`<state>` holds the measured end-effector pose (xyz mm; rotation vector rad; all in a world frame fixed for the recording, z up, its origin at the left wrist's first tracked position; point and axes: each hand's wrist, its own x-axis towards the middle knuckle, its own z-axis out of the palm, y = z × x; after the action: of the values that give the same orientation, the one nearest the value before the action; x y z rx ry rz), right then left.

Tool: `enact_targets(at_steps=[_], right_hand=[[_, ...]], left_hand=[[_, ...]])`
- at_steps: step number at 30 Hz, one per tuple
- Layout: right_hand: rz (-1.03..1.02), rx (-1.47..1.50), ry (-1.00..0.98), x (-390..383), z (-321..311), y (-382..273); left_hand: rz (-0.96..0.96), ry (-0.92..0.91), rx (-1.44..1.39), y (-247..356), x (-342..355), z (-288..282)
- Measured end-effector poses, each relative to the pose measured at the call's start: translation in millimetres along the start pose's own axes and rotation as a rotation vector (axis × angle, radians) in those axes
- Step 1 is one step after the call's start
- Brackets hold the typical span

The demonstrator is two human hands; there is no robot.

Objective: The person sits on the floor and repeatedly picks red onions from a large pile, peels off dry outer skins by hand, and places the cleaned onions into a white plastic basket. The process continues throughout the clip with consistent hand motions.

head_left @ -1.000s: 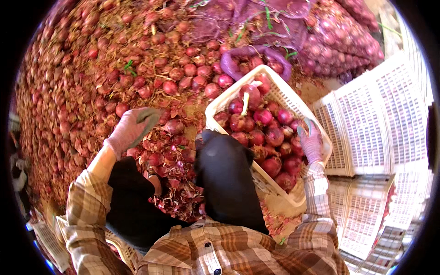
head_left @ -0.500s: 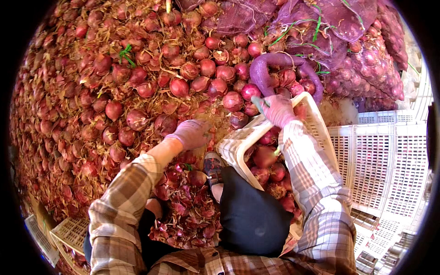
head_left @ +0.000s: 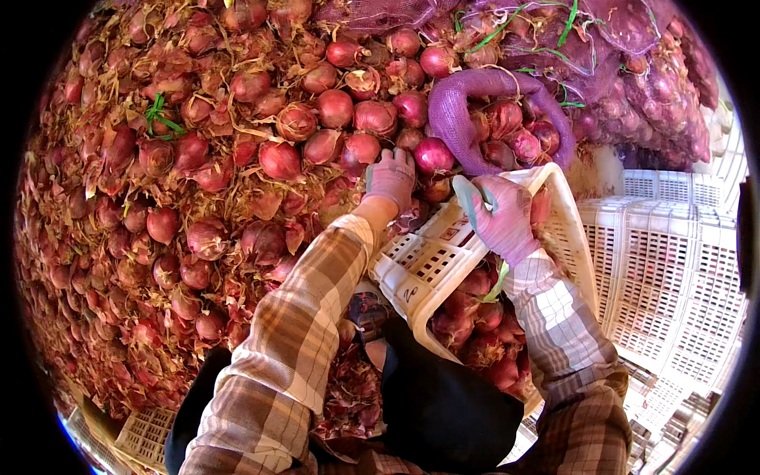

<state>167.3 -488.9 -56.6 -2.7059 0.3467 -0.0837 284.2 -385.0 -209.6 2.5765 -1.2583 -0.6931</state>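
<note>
My gloved left hand (head_left: 389,180) reaches into red onions (head_left: 374,119) beside the crate's far-left corner, fingers bent and close together; what lies under them is hidden. My gloved right hand (head_left: 499,215) grips the far rim of a cream perforated crate (head_left: 427,253), which leans over my foot and knee. Large red onions (head_left: 475,313) fill the part of the crate visible below my right hand. Just beyond it, an open purple mesh sack (head_left: 451,107) with a rolled rim holds more onions.
Loose onions and dry skins cover the left and back. Full purple mesh sacks (head_left: 633,103) lie at the back right. White crates (head_left: 657,269) stand along the right, and another crate (head_left: 146,435) sits at lower left. My dark-clad knee (head_left: 443,404) is below the crate.
Since a second ago my left hand has moved forward and right into the onions. My right hand has moved from the crate's right side to its far rim, and the crate is tipped.
</note>
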Motion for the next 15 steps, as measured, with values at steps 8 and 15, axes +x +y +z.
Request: enact_targets(at_steps=[8, 15], right_hand=[[-0.056, 0.002, 0.08, 6, -3, -12], [0.004, -0.042, 0.065, 3, -5, -10]], left_hand=[[0.211, -0.359, 0.478, -10, -4, -5], [0.166, -0.231, 0.236, -25, -72, 2]])
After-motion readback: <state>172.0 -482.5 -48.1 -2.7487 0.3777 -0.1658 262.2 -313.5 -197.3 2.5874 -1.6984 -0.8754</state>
